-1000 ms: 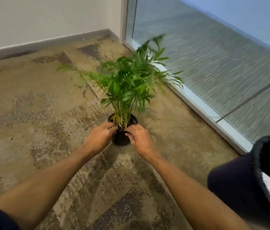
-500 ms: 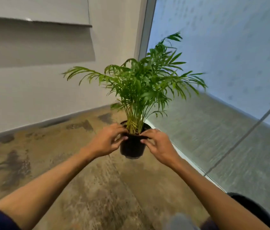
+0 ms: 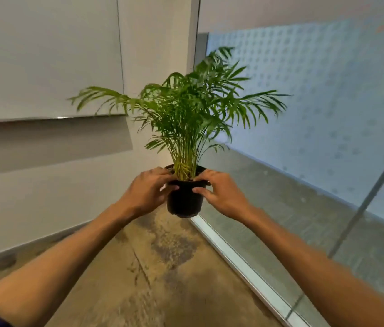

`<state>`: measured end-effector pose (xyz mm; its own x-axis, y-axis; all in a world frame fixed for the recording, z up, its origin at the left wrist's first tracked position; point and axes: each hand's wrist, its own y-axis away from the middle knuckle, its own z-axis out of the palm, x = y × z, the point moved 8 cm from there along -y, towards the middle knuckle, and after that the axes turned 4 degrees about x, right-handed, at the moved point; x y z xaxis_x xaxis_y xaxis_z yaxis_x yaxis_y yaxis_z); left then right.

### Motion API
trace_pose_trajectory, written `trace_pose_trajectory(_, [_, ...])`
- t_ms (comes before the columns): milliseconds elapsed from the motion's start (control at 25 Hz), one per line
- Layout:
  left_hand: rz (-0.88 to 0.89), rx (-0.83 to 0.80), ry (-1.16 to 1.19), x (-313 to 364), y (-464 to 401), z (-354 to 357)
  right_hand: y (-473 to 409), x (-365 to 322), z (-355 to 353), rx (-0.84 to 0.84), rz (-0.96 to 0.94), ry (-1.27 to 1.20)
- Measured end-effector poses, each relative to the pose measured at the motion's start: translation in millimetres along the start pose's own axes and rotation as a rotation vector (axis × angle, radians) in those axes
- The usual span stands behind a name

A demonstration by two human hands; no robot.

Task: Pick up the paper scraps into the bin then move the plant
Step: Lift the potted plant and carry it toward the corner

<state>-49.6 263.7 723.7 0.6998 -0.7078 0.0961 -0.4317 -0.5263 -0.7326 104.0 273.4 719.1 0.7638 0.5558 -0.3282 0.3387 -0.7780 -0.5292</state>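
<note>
While both hands grip it at the rim, I see the potted palm [image 3: 183, 128] held upright in the air above the carpet [image 3: 158, 267]. Left hand [image 3: 147, 193] and right hand [image 3: 220, 193] pinch the small black plastic pot [image 3: 184, 200], fingers over the lip, thumbs on its wall. I judge it light, top-heavy, fronds soft. White wall [image 3: 44, 67] left and frosted glass partition [image 3: 316, 114] right crowd the leaves.

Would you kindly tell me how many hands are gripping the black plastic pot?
2. The left hand grips the black plastic pot at its left rim, and the right hand at its right rim.
</note>
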Motion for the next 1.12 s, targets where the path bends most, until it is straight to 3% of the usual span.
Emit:
trace_pose_trajectory(240, [-0.043, -0.094, 0.041, -34, -142, -54, -121, 0, -101, 0.005, 0.004, -0.045])
trace_pose_trajectory(360, [-0.07, -0.149, -0.061, -52, -201, -78, -177, 2, -136, -0.044, 0.038, -0.054])
trace_pose_trajectory(560, [-0.067, -0.105, -0.123, -79, -283, -107, -266, 6, -164, -0.123, 0.054, 0.003])
trace_pose_trajectory(840, [-0.088, -0.11, -0.127, -174, -327, -76, -366, 35, -123, -0.121, 0.019, 0.061])
trace_pose_trajectory(1120, [-0.013, -0.135, -0.01, -347, -385, -5, -511, 89, -29, -0.091, 0.038, 0.135])
